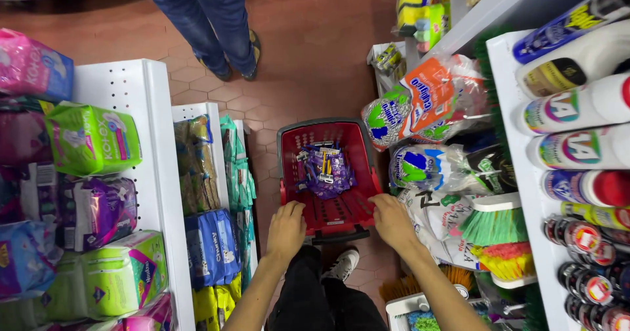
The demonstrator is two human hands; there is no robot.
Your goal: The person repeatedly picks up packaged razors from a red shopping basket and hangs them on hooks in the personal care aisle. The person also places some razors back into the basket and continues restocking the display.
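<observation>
Both hands are on the near rim of a red shopping basket [326, 173] that sits low in a shop aisle over the reddish tiled floor [308, 55]: the left hand [287, 229] grips the near left corner and the right hand [392, 219] the near right corner, fingers curled over the edge, the two hands well apart with the basket between them. Judging from how things lie, loading is under way but far from full: only a small heap of purple packets with yellow and white razors [325, 168] lies on the basket's floor, towards the middle, and most of the slotted red bottom shows bare around it. The basket is a deep plastic tub with a grey rim, open on top, standing upright; whether it rests on the floor or is lifted I cannot tell. To the left stands a white shelf [154, 147] stacked with soft green, purple and pink packs of pads, with blue and yellow packs below. To the right hang bagged cleaning cloths [420, 108], brooms with green and red bristles [502, 239], and rows of white bottles [577, 108]. Beyond the basket another person's legs in blue jeans [210, 22] stand in the aisle.
</observation>
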